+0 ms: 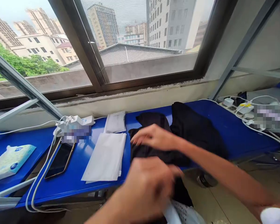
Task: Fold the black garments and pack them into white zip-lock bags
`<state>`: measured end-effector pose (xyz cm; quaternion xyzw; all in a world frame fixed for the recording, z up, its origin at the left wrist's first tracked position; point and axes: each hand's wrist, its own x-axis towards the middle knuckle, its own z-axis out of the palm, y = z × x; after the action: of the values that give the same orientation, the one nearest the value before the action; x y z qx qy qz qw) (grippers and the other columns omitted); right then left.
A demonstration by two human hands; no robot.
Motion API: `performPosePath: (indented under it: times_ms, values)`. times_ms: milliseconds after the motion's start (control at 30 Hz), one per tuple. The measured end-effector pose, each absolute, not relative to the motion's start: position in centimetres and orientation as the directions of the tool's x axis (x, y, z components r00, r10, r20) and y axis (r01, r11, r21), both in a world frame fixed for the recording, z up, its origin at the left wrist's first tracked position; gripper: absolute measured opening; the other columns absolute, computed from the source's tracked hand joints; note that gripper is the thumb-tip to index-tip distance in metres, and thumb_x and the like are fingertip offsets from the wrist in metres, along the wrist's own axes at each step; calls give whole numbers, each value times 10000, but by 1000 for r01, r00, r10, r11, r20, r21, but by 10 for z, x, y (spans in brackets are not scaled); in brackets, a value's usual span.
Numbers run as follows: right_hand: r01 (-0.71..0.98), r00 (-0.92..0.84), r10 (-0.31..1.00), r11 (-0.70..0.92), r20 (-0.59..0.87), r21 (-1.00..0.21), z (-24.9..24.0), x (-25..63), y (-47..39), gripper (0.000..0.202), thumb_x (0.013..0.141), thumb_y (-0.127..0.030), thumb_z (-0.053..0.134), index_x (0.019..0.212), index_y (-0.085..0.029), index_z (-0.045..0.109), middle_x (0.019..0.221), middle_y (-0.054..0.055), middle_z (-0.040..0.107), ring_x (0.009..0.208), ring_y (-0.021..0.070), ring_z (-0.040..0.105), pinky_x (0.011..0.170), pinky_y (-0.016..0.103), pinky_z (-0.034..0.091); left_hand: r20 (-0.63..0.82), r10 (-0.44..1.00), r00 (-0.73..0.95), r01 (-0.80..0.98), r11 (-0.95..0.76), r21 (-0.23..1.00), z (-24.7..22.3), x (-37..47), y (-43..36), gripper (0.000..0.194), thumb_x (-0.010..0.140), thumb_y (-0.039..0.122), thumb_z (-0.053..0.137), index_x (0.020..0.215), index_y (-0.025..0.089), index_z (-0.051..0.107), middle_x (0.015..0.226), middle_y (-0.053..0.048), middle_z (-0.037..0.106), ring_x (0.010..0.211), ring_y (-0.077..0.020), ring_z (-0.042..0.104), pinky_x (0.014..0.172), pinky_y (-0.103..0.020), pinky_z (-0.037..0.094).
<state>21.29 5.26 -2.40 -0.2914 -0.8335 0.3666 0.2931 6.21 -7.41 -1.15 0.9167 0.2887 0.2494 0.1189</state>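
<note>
Black folded cloth point(151, 152), seemingly a garment, lies on the blue tabletop point(140, 119). My right hand point(156, 137) reaches in from the right, just over or on this cloth, palm down, with bent fingers somewhat apart; I cannot tell if it touches. Nearer the camera, my left hand point(149, 177) is blurred, its fingers curled in. Whatever it holds, if anything, is hidden. Below it hang more dark cloth point(183, 191) and a printed clear plastic bag point(183, 213). Beside the black cloth are white zip bags point(105, 157), with a smaller white packet point(115, 122) behind them.
At left lie a phone point(60, 160), a power strip point(76, 122) with white cables and a tissue pack point(12, 161). A larger black cloth point(196, 130) spreads rightward. Chargers and cables point(246, 109) crowd the far right. Metal frame bars point(25, 81) slant before the window.
</note>
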Motion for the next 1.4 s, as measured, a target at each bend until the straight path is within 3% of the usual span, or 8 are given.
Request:
performPosePath:
  times_ms: [100,300,533,767,933,1067,1233,1400]
  values:
    - [649,-484,861,471,153,-598,-17,249,126,311,939,-83,534,1159,-147,745,1111,83,784,1052,183,731,952,258,549,245,900,360,694,-434,575,0,29,20,288,939,138,508,1025,202,775,812,-17,783,731,-149,724,743,-252,577]
    - [872,-404,912,362,-67,-330,-36,275,220,423,711,-122,793,1132,-133,750,983,88,788,888,218,740,775,249,544,28,990,138,885,-136,446,-30,24,181,347,738,216,851,1044,104,732,1092,-132,774,1117,-306,700,1027,-424,514]
    - [881,-462,864,423,-199,-211,-45,276,226,128,780,-258,803,797,-175,707,733,40,705,731,212,658,641,268,438,-89,954,285,886,-227,404,-50,22,209,234,788,294,823,755,152,639,741,6,660,795,-201,649,765,-310,515]
    - [846,-491,857,512,158,-147,-38,302,167,238,1008,-327,539,1158,-167,632,1185,147,708,1059,298,661,837,351,461,176,865,470,747,-496,443,-35,11,158,133,839,157,598,968,183,611,1008,-29,722,983,-199,634,917,-279,459]
    - [524,-760,608,782,228,-339,-29,323,108,237,934,-431,682,993,-202,674,1198,109,734,1147,292,662,1027,410,469,89,693,715,611,-682,402,-15,-7,91,305,774,103,690,1060,208,671,1201,-68,738,1197,-251,633,1093,-343,407]
    - [437,-737,658,640,156,-632,-21,333,93,337,918,-549,672,959,-219,726,1230,75,747,1229,276,653,1078,385,478,-59,640,766,552,-609,569,-8,-23,75,309,886,360,728,1165,231,701,1167,-60,773,1102,-222,705,970,-287,499]
    - [621,-666,745,544,-15,-564,-44,316,119,482,803,-464,761,1198,-190,731,1178,97,757,1065,267,691,929,351,529,63,819,571,716,-533,451,-37,1,112,277,863,344,710,1071,162,730,1086,-88,780,1015,-239,708,902,-298,508]
    - [632,-710,700,585,-77,-508,-46,310,144,343,873,-490,652,937,-164,739,952,88,759,850,228,654,773,326,486,3,799,601,729,-549,409,-51,13,135,164,863,304,665,954,180,721,960,-38,780,878,-211,710,795,-279,531]
